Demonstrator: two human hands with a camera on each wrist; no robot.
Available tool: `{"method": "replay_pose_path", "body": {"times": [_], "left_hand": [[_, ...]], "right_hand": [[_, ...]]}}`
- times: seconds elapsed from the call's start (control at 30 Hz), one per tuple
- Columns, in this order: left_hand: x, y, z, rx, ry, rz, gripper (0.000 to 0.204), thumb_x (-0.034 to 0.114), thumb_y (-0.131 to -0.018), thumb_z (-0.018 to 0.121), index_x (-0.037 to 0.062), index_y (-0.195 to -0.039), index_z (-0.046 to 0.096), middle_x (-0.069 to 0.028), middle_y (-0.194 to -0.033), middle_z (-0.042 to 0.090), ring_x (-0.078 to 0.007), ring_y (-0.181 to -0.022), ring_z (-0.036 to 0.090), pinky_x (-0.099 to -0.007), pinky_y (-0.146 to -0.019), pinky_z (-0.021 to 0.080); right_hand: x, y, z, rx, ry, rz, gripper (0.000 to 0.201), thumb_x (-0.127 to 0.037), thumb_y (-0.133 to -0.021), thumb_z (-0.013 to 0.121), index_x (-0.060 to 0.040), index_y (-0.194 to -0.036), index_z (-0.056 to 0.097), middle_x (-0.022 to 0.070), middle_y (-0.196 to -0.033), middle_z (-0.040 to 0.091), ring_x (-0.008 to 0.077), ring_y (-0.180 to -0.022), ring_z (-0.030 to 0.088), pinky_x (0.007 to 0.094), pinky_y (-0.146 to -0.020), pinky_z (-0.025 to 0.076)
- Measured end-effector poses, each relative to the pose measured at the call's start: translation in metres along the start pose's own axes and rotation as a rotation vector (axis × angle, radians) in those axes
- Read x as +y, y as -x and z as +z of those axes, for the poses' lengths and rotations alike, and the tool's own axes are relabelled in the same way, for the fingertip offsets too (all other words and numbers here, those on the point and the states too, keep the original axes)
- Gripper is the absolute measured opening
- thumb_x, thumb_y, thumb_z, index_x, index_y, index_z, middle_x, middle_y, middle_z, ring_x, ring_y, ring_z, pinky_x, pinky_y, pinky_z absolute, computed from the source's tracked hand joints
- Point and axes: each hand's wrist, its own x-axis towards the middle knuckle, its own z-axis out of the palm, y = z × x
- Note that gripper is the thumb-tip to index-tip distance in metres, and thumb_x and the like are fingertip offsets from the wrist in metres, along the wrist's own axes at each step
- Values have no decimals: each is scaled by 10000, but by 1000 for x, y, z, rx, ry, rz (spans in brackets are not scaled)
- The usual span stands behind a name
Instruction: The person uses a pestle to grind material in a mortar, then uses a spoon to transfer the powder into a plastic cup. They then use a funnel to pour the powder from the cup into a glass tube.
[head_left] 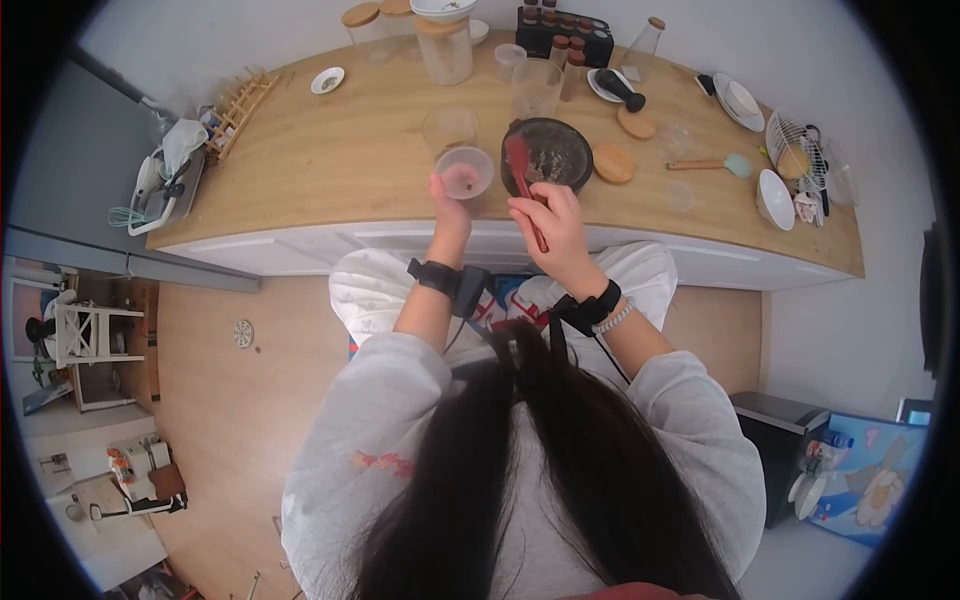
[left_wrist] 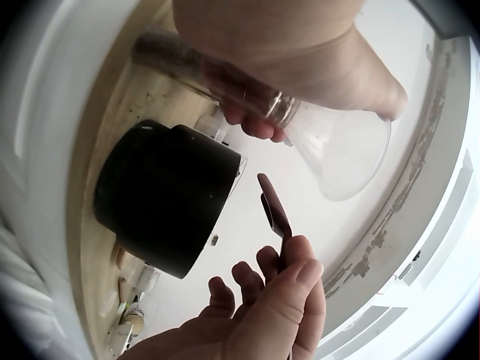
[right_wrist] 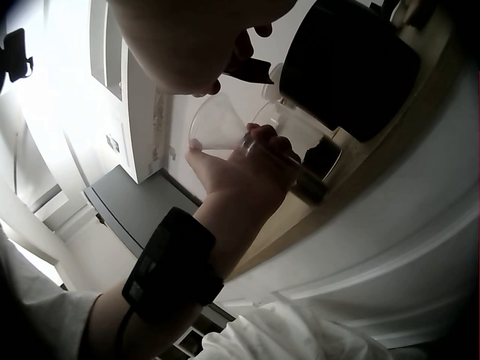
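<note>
My left hand (head_left: 452, 213) grips a slim glass bottle (left_wrist: 171, 58) by its neck, fingers curled round it. A clear funnel (head_left: 466, 172) stands in the bottle's mouth, its wide rim facing up. Dark contents show low in the bottle (right_wrist: 309, 185) in the right wrist view. My right hand (head_left: 562, 235) pinches the handle of a small red spatula (head_left: 517, 158). The spatula's head is over the left side of a dark stone mortar (head_left: 572, 150), which has brownish bits inside. In the left wrist view, the spatula (left_wrist: 276, 210) is between the mortar (left_wrist: 163, 201) and the funnel (left_wrist: 337, 154).
Behind the funnel stands a clear glass container (head_left: 450, 128). Right of the mortar lie round wooden lids (head_left: 613, 163), a black pestle (head_left: 620, 90) and a pale green spatula (head_left: 737, 165). Jars, a black spice rack (head_left: 565, 38) and bowls line the back; a white bowl (head_left: 775, 200) sits right.
</note>
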Motion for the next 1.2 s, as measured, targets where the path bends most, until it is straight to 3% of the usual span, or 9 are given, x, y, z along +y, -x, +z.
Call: {"method": "replay_pose_path", "body": {"times": [0.4,0.67,1.07,1.2], "left_hand": [[1,0,-4,-30,4,-12,726,644,-831,128,51,-748,538,-59,-683,551,-168,-668,504,-271,-626,350],[-2,-1,-5,-18,-26,-20,741,656,-810,112,51,-750,535,-60,-660,544,-167,-657,500,-271,-622,349],[3,0,-3,-21,-36,-25,753,681,-793,124,52,-753,536,-64,-646,544,-171,-631,500,-279,-600,355],[5,2,1,-9,8,-32,743,684,-791,130,60,-744,531,-60,-655,547,-165,-631,498,-274,-587,344]], "right_hand": [[-6,4,21,4,131,0,173,-125,-699,670,-115,-866,625,59,-901,524,231,-838,496,343,-724,330],[2,13,16,6,139,-34,158,-116,-697,663,-116,-850,626,56,-905,534,224,-821,497,346,-724,319],[11,8,-4,81,181,67,139,-105,-705,664,-112,-838,626,36,-871,532,217,-831,493,344,-729,320],[3,-3,-7,26,132,-30,139,-112,-704,664,-110,-839,629,35,-866,535,218,-827,495,342,-732,320]]}}
